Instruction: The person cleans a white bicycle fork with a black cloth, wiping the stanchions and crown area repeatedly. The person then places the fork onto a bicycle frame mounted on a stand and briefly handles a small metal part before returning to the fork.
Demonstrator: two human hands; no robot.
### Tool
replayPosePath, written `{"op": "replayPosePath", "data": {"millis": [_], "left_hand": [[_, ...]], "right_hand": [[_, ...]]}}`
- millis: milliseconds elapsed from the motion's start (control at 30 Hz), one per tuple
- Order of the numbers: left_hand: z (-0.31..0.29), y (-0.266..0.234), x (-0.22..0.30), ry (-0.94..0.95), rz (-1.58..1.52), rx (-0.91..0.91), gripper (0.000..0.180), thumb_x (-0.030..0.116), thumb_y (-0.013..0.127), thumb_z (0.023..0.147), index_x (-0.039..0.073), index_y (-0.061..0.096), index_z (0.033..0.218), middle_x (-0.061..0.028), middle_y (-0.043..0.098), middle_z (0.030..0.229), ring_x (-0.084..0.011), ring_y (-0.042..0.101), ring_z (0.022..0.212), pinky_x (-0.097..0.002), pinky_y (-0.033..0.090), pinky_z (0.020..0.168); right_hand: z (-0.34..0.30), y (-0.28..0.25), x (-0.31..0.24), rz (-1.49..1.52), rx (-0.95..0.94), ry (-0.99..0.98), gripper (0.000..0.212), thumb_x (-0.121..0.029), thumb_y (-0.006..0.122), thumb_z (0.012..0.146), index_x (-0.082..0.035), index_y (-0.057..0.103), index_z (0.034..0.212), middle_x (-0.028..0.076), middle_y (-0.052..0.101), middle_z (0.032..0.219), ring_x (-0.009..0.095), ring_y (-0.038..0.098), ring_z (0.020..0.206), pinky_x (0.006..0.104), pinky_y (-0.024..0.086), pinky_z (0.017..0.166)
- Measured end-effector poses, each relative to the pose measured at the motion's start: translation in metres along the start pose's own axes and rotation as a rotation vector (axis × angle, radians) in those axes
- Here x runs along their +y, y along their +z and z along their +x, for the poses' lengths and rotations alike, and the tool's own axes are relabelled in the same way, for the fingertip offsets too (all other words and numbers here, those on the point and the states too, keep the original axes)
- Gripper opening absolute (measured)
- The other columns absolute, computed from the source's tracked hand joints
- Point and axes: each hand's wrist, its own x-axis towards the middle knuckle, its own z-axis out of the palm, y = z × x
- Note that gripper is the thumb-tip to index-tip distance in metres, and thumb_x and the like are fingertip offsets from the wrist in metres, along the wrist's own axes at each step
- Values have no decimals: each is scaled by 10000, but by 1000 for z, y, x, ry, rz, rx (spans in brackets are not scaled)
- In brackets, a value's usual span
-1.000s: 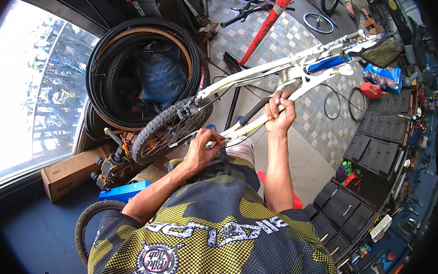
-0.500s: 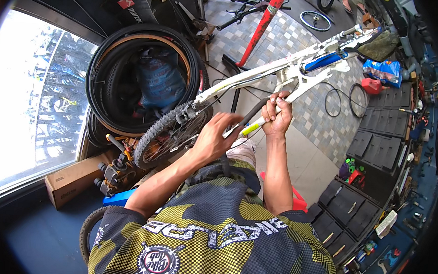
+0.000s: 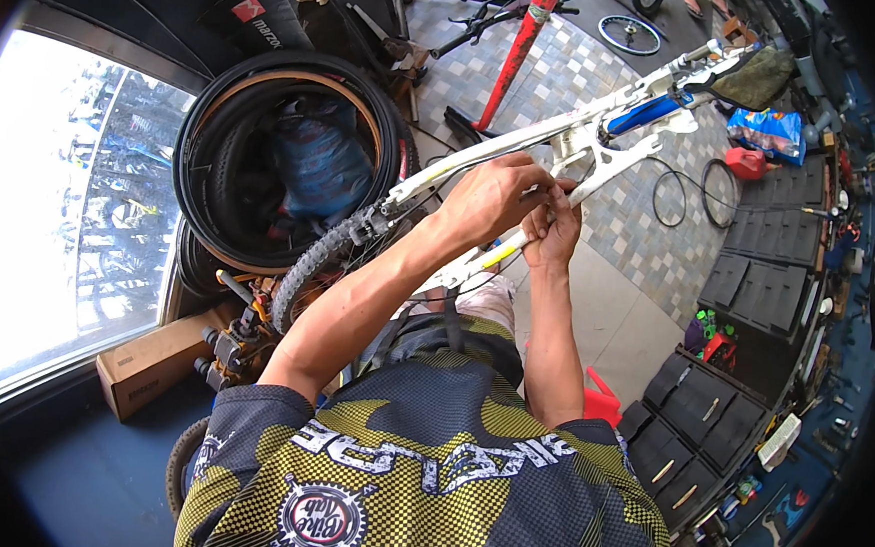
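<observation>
A white bicycle frame [image 3: 605,169] with a blue rear shock [image 3: 644,114] slants across in front of me. My right hand [image 3: 552,230] is closed around a white tube of it, just above a yellow patch. My left hand [image 3: 503,192] reaches over and meets the right one at the tube, its fingers pinched together. Whatever those left fingers hold is hidden behind them. Below the left forearm, a wheel with a knobbly tyre [image 3: 302,283] sits at the lower left end of the frame.
To the left stand stacked tyres [image 3: 195,173] with a blue bag [image 3: 322,161] inside, and a cardboard box [image 3: 157,362]. A red post [image 3: 515,68] rises ahead. Black drawers [image 3: 776,234] and a tool-covered blue bench [image 3: 801,476] line the right side.
My left hand has moved up and right to my right hand. The dark strip that stretched between the hands no longer shows. My right hand stays on the tube.
</observation>
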Motion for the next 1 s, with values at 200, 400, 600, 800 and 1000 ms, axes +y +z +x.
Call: {"op": "replayPosePath", "data": {"millis": [200, 400, 600, 800, 1000], "left_hand": [[3, 6, 0, 8, -9, 65, 189, 158, 756, 904, 31, 768, 1043, -149, 703, 951, -350, 706, 857, -437, 566, 766], [6, 7, 4, -3, 100, -3, 165, 151, 703, 916, 29, 754, 1013, -151, 688, 947, -369, 702, 872, -454, 571, 774], [4, 9, 18, -127, 154, -37, 166, 159, 653, 923, 15, 713, 980, -174, 680, 948, -398, 701, 899, -490, 563, 776], [10, 14, 23, -197, 122, 71, 184, 164, 678, 888, 12, 626, 978, -197, 681, 930, -424, 697, 861, -507, 560, 735], [-7, -24, 17, -94, -87, 318, 184, 46, 726, 902, 25, 627, 1055, -117, 702, 940, -224, 734, 887, -376, 587, 780]], "right_hand": [[1, -2, 0, 32, -81, 5, 118, -102, 599, 1048, -113, 636, 1159, 4, 517, 650, 75, 355, 410, 242, 310, 360], [-1, -4, 1, 3, 0, 5, 108, -103, 607, 1042, -116, 635, 1145, -7, 524, 657, 61, 371, 415, 232, 314, 356], [-1, -7, 1, -56, 12, 0, 117, -110, 633, 1020, -111, 633, 1137, -8, 568, 684, 55, 383, 413, 234, 321, 356], [-2, 0, -2, -36, 97, 30, 138, -128, 641, 992, -96, 635, 1126, 22, 594, 699, 67, 382, 403, 242, 320, 358], [1, 6, -4, 1, -23, -6, 125, -103, 569, 995, -82, 614, 1110, 110, 669, 794, 80, 356, 394, 244, 320, 365]]}}
